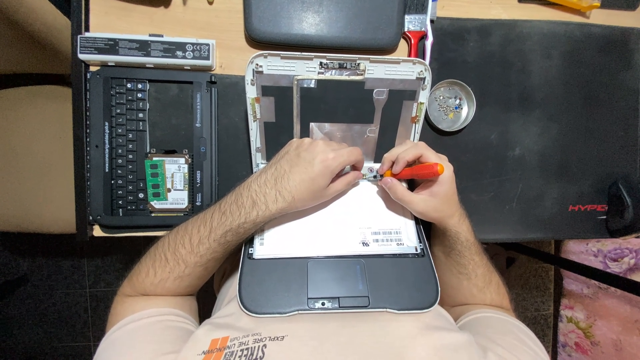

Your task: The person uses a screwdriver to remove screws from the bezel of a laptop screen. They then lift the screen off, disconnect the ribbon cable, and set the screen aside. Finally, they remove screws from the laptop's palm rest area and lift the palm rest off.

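Our right hand [427, 190] clenched on orange screwdriver [412, 172], left hand [317, 175] pinching connector on white screen panel [333, 223]; we risk tip slipping, gouging panel.

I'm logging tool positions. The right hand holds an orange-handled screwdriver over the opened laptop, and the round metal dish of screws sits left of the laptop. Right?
Not quite. In the head view, the round metal dish of screws sits right of the opened laptop. The right hand does hold the orange-handled screwdriver.

Orange-handled screwdriver [415, 172]; white panel [337, 227]; green memory module [156, 182]; black keyboard [127, 143].
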